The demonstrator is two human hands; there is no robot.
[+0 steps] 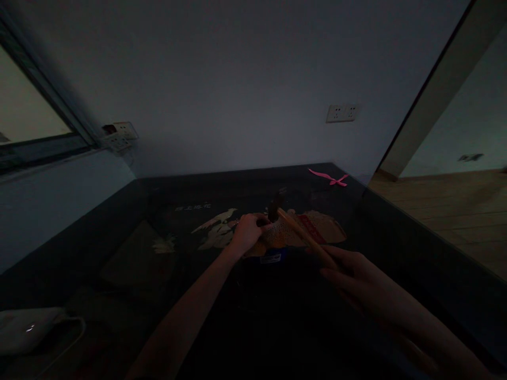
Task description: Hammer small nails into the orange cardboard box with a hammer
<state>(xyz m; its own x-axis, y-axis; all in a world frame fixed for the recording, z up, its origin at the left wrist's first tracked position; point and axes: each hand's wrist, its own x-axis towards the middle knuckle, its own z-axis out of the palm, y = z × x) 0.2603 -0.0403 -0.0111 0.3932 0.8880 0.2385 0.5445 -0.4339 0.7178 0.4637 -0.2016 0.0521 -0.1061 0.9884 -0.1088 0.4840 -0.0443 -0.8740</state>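
Observation:
A hammer (298, 229) with a light wooden handle and a dark head is gripped by my right hand (346, 269), fingers wrapped round the handle. The hammer's head is just right of my left hand (250, 228), close to its fingertips. My left hand is closed in a pinch over a speckled orange-brown piece (275, 236) lying on the table. What the fingers hold, if anything, is too dark to make out. A blue label-like patch (272, 257) shows at the piece's near edge, and a red band (312, 228) crosses the brown area to the right.
The dark glossy table (166, 195) bears a pale bird design (216, 227). A pink ribbon (332, 179) lies at its far right corner. At the near left is a white device (29, 328) with a cord. A wall with sockets (343, 113) stands behind.

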